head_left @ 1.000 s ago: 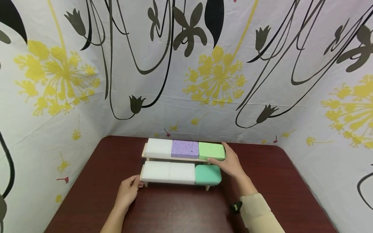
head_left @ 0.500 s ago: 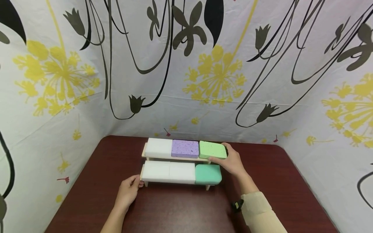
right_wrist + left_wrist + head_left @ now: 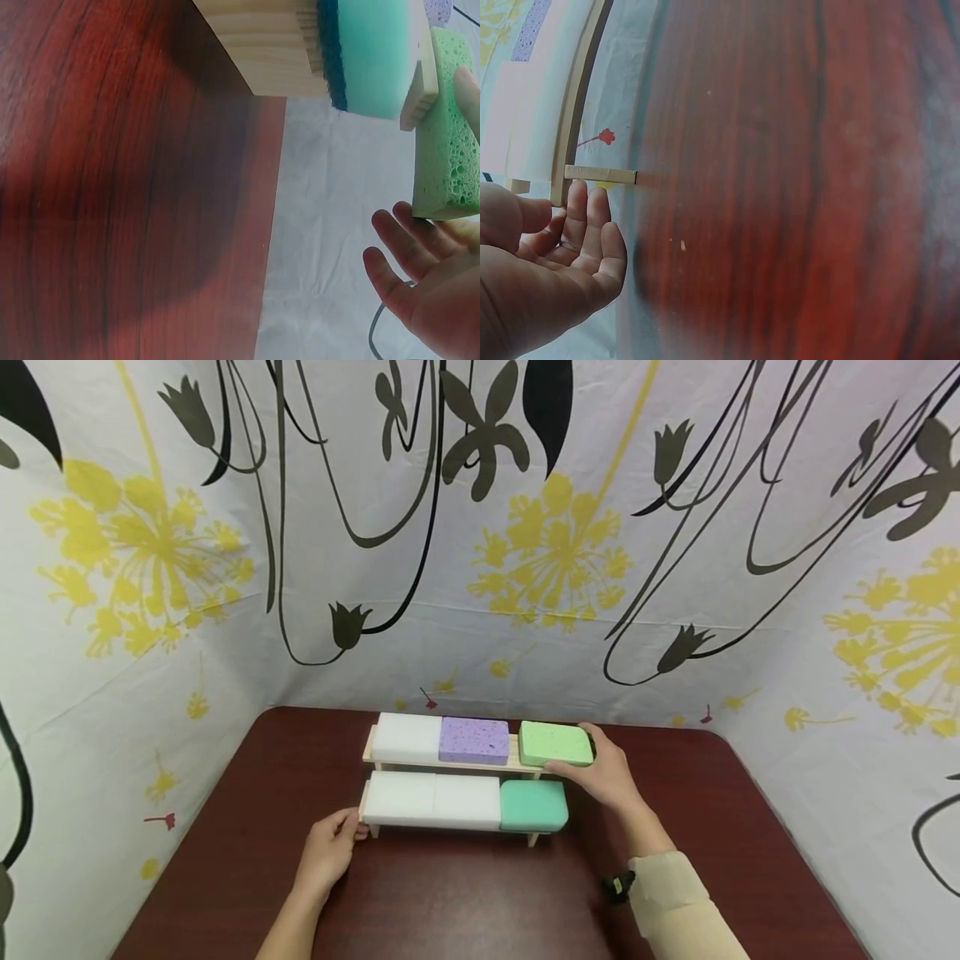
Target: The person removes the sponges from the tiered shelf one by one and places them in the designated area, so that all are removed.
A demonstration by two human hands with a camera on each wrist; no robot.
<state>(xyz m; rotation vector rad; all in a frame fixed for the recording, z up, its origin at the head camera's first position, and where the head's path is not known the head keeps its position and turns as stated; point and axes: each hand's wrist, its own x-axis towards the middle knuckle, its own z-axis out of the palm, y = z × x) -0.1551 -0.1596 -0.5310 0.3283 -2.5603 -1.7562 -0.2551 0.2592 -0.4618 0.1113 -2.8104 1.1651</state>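
My right hand [image 3: 609,777] grips a light green sponge [image 3: 556,744], thumb at its front and fingers behind, at the right end of a two-tier wooden rack [image 3: 514,751]. Bare wood shows between it and the purple sponge [image 3: 474,741]. In the right wrist view, the green sponge [image 3: 450,135] overhangs the upper tier's end. Thumb and curled fingers of my left hand [image 3: 327,850] pinch the lower tier's left front corner; in the left wrist view, the thumb touches the rack's edge [image 3: 564,161] beside a short leg.
A white block [image 3: 407,737] sits left on the upper tier. The lower tier carries two white blocks [image 3: 431,800] and a teal sponge [image 3: 533,806] with a dark scouring layer. The rack stands on a dark red-brown table [image 3: 480,897], before a patterned cloth [image 3: 420,577].
My right hand has moved the green sponge to the right, away from the purple sponge, opening a gap. My left hand keeps its place at the rack's corner.
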